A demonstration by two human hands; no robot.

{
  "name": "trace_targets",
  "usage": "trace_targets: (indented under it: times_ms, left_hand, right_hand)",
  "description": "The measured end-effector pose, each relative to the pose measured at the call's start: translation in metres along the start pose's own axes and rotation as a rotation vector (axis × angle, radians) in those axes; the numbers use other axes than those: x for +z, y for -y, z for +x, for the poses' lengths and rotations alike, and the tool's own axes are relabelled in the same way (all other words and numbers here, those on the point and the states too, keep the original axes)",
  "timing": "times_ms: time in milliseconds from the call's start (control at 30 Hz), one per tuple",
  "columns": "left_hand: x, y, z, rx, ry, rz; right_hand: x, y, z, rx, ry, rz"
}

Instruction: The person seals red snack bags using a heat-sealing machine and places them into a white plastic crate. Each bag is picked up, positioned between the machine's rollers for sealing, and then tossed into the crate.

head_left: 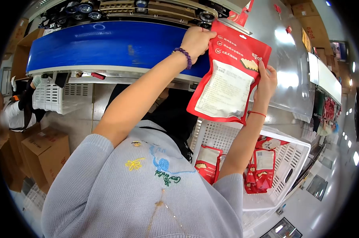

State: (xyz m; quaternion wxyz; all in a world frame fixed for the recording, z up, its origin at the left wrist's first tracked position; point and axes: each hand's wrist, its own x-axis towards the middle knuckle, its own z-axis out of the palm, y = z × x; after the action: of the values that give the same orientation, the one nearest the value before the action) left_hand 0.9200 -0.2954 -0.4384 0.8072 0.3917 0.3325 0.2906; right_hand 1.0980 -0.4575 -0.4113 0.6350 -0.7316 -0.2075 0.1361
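A large red snack pouch with a white label panel and a small hang hole hangs tilted between my two hands, its printed side facing me. My left hand, a purple bead bracelet at its wrist, pinches the upper left corner. Along the right edge, my right hand grips the pouch with the thumb side towards its front; some fingers are hidden behind it. Below my right forearm stands a white perforated crate holding several similar red pouches.
A blue conveyor belt runs in front of me, with machinery behind it. To its right lies a shiny metal table with more red packaging at its far edge. Cardboard boxes, a white crate and another person are at left.
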Motion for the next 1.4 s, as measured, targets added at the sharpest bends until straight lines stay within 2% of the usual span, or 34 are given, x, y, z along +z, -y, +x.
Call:
trace_targets:
  times_ms: [133, 233, 267, 333, 400, 467, 533, 600, 633, 667, 733, 800, 867, 900, 933, 1000, 1067, 1133, 1167, 1200, 1267, 1333, 1367, 1400]
  left_hand:
    - [-0.035, -0.005, 0.014, 0.164, -0.128, 0.196]
    - [-0.062, -0.009, 0.006, 0.407, -0.282, 0.481]
    - [-0.07, -0.013, -0.003, 0.308, -0.243, 0.614]
    - [-0.097, -0.031, -0.033, 0.333, -0.234, 0.794]
    - [-0.116, -0.036, -0.066, 0.66, -0.298, 0.769]
    - [-0.121, -0.05, -0.1, 0.715, -0.263, 0.761]
    - [-0.114, -0.062, -0.128, 0.707, -0.198, 0.703]
    - [-0.092, -0.068, -0.154, 0.697, -0.176, 0.679]
    - [-0.083, -0.066, -0.16, 0.749, -0.154, 0.671]
    - [-0.074, -0.062, -0.164, 0.797, -0.128, 0.656]
    - [-0.062, -0.059, -0.172, 0.662, 0.055, 0.519]
    - [-0.052, -0.045, -0.165, 0.514, 0.173, 0.435]
    - [-0.036, -0.03, -0.16, 0.379, 0.253, 0.381]
    - [-0.031, -0.022, -0.156, 0.315, 0.288, 0.355]
    - [-0.026, -0.016, -0.154, 0.252, 0.317, 0.331]
    - [-0.012, -0.011, -0.156, 0.187, 0.387, 0.373]
    - [-0.003, -0.003, -0.158, 0.155, 0.498, 0.421]
    - [0.004, -0.004, -0.165, 0.108, 0.546, 0.497]
    - [0.003, -0.004, -0.167, 0.103, 0.568, 0.518]
    - [0.0, -0.003, -0.168, 0.098, 0.585, 0.541]
    - [-0.009, 0.001, -0.167, 0.087, 0.598, 0.552]
    - [-0.017, 0.005, -0.164, 0.046, 0.555, 0.59]
    - [-0.021, 0.008, -0.161, 0.036, 0.541, 0.605]
    - [-0.025, 0.011, -0.16, 0.028, 0.535, 0.6]
  right_hand:
    - [0.031, -0.008, 0.01, -0.023, 0.066, -0.016]
    - [0.057, -0.004, 0.001, 0.003, 0.101, 0.006]
    - [0.055, -0.002, -0.001, 0.031, 0.112, -0.007]
    - [0.073, -0.008, -0.001, 0.029, 0.127, 0.031]
    - [0.084, -0.015, 0.002, 0.06, 0.209, -0.027]
    - [0.102, -0.001, -0.017, 0.12, 0.264, 0.028]
    - [0.113, -0.01, -0.022, 0.05, 0.309, -0.001]
    - [0.1, -0.01, -0.037, -0.041, 0.391, 0.222]
    - [0.086, -0.002, -0.049, -0.066, 0.354, 0.216]
    - [0.065, 0.004, -0.063, -0.087, 0.313, 0.204]
    - [0.016, 0.006, -0.105, -0.056, 0.052, 0.245]
    - [-0.042, -0.033, -0.151, -0.105, -0.341, 0.238]
    - [-0.105, -0.086, -0.207, 0.063, -0.673, 0.235]
    - [-0.14, -0.118, -0.243, 0.138, -0.748, 0.3]
    - [-0.169, -0.138, -0.275, 0.35, -0.872, 0.399]
    - [-0.213, -0.179, -0.338, 0.416, -1.068, 0.8]
    - [-0.252, -0.223, -0.384, 0.395, -1.232, 0.981]
    - [-0.283, -0.257, -0.411, 0.383, -1.408, 1.168]
    - [-0.294, -0.262, -0.414, 0.449, -1.478, 1.312]
    - [-0.306, -0.271, -0.416, 0.478, -1.455, 1.505]
    - [-0.311, -0.286, -0.41, 0.422, -1.467, 1.362]
    - [-0.29, -0.273, -0.383, 0.428, -1.568, 0.65]
    - [-0.258, -0.228, -0.356, 0.379, -1.515, 0.282]
    - [-0.266, -0.243, -0.352, 0.204, -1.378, 0.008]
